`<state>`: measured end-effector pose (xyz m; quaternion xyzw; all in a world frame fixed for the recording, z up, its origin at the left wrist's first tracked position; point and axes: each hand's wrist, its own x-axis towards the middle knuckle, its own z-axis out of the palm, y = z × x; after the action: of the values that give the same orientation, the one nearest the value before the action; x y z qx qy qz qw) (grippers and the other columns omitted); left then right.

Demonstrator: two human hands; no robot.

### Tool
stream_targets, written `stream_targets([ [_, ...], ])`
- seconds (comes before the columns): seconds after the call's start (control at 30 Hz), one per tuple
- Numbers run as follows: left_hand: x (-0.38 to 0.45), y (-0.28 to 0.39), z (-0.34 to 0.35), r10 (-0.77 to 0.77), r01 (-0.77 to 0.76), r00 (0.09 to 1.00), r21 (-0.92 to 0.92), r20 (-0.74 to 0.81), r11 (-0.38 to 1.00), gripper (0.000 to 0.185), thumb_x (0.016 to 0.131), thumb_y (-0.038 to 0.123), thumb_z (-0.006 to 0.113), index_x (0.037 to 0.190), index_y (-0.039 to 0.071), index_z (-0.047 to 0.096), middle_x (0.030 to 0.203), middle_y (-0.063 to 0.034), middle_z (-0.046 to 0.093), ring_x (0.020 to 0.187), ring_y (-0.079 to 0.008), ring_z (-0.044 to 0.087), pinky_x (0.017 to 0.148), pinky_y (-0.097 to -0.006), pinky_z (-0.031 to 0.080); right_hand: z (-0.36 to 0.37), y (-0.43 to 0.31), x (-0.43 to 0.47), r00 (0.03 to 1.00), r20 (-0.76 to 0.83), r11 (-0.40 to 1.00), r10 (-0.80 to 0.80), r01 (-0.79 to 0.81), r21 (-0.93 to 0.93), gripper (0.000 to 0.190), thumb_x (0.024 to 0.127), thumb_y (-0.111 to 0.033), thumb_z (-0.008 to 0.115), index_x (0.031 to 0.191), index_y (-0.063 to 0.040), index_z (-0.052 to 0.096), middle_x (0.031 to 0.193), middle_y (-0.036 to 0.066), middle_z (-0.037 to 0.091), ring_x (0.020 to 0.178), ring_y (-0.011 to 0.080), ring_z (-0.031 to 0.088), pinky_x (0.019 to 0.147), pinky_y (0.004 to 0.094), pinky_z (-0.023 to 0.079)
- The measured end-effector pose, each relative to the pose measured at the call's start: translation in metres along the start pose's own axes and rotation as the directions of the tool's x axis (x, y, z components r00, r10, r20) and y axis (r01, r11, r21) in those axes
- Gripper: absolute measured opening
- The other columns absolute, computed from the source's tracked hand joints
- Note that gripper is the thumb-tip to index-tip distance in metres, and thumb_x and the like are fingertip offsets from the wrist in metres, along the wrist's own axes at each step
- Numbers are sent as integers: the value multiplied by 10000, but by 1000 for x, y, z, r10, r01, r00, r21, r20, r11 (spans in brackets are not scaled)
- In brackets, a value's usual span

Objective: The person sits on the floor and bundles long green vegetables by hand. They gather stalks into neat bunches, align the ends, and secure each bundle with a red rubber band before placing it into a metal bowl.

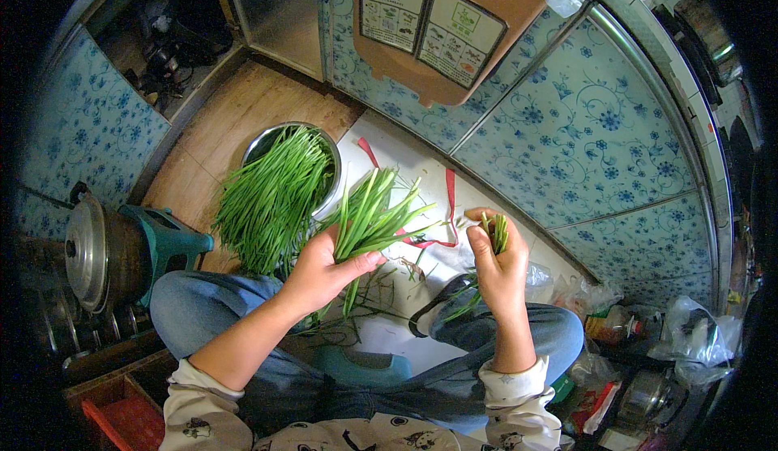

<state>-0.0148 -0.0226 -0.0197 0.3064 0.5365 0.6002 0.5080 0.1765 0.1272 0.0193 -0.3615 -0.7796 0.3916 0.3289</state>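
Observation:
My left hand (331, 262) is closed around a loose bunch of garlic chives (364, 208), with the pale cut ends fanning up and to the right. To its right, my right hand (504, 256) grips a smaller bundle of chives (497, 232). The stem ends poke out above that thumb, and green leaves hang below the palm. Beyond my left hand, a big heap of chives (273, 189) fills a round steel basin (335, 177) on the floor and spills over its near side. Between my knees, trimmed bits and loose leaves (364, 299) are scattered over a white sheet (389, 335).
A red strap (450, 196) lies on the floor beyond my hands. A brown waste bin (389, 62) stands against blue-flowered cabinet doors (583, 135). At left, a lidded pot (91, 256) rests near a teal stool (173, 244). Plastic bags (699, 335) and bottles crowd the right.

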Motion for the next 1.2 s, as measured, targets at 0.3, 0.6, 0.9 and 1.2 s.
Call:
stream_targets([
  [0.3,-4,8,1,-87,86,996,12,33,996,244,904,90,637,1122,-10,593,945,-105,693,847,-157,670,737,-288,546,1,-6,0,989,146,1000,12,-9,-21,345,732,-91,815,1041,-4,689,738,-8,463,668,89,421,603,248,370],
  [0.6,-6,9,-4,-132,125,989,104,67,987,346,918,89,624,1251,36,549,1047,-54,664,869,-110,646,720,-258,521,4,4,-3,995,70,997,-66,69,-36,147,725,-61,799,845,-31,718,712,77,588,652,203,581,614,321,463],
  [0.9,-2,12,-16,-37,39,999,65,-32,997,250,920,154,643,1118,17,578,925,-77,675,786,-125,623,706,-270,506,-4,1,-3,975,223,970,18,37,-240,455,645,-208,857,1048,-54,711,767,82,586,719,217,592,651,340,461],
  [1.2,-1,17,-20,-42,43,998,35,-43,998,273,929,157,635,1158,18,583,1003,-57,666,853,-119,635,703,-267,505,14,13,-14,910,409,876,63,147,-460,438,688,-408,803,931,-65,681,878,131,656,787,349,650,662,427,515],
])
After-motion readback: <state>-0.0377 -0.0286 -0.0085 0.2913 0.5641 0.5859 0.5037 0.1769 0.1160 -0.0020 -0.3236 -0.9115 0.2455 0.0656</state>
